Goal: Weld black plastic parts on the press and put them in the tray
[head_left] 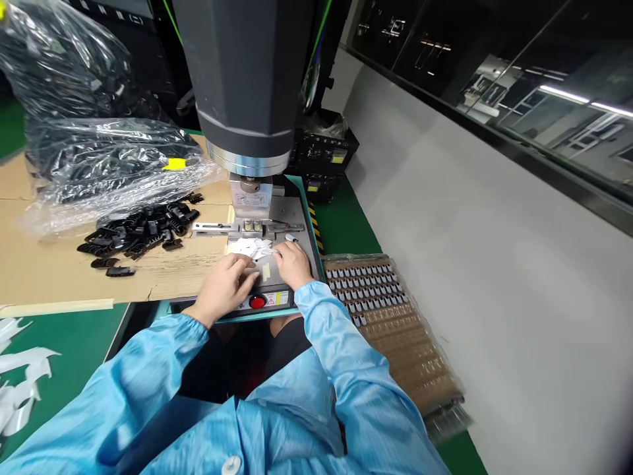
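Note:
My left hand [222, 285] is over the front left of the machine's metal base, thumb and fingers curved with a gap between them. Nothing shows clearly in it; a tiny dark spot lies by its fingertips. My right hand [294, 265] has its fingers pinched together at the right edge of a heap of thin white pieces [250, 247], apparently on one of them. Just beyond the right hand lies a small grey-white part [291, 237]. Behind the heap, a metal fixture [252, 226] sits beneath the machine's dark head [242, 72].
Black plastic parts [143, 231] are heaped on cardboard [178, 274] at left, before clear plastic bags [113, 158]. A red button [257, 301] is on the machine's front edge. At right stands a tray [410, 356] with rows of grey parts. White scraps [22, 369] lie lower left.

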A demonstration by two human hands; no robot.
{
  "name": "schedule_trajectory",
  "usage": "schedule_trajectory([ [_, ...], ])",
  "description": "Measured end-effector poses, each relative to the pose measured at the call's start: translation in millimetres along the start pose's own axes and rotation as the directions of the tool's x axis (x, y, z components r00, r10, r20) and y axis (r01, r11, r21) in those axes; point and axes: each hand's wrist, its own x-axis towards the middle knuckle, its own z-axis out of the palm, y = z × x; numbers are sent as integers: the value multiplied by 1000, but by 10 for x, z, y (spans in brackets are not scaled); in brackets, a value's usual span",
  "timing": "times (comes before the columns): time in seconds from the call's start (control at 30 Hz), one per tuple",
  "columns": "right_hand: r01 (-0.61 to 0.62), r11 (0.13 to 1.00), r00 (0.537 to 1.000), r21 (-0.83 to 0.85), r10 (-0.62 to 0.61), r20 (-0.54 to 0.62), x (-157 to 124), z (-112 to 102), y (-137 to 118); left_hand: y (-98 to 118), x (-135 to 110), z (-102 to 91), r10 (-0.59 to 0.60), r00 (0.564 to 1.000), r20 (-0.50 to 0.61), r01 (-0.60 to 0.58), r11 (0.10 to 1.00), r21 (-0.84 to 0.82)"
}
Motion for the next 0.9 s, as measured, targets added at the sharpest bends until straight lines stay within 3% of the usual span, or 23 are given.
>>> schedule_trajectory([
  [0.17, -39, 970, 994, 240, 62, -87, -119, -66, 18, 30, 313, 34, 20, 998, -52, -20, 1000, -17],
  [0.3, 18, 931, 994, 364, 21, -103, -190, -99, -69, 90, 467, 50, 8, 999, -33, -14, 984, -175],
  [0.4, 76, 927, 995, 368, -48, -83, -220, -109, -141, 85, 469, 43, 4, 1000, 5, -2, 947, -321],
  [0.57, 172, 939, 985, 298, -162, -58, -196, -105, -178, -87, 403, -51, -148, 988, -51, 113, 900, -421],
  [0.73, 159, 969, 982, 188, -136, -133, -3, -123, -178, -400, 569, -194, -243, 931, -273, 156, 940, -305],
  [0.9, 60, 998, 979, 27, -53, -197, 326, -106, -201, -615, 859, -85, -71, 982, -176, 66, 997, -38],
])
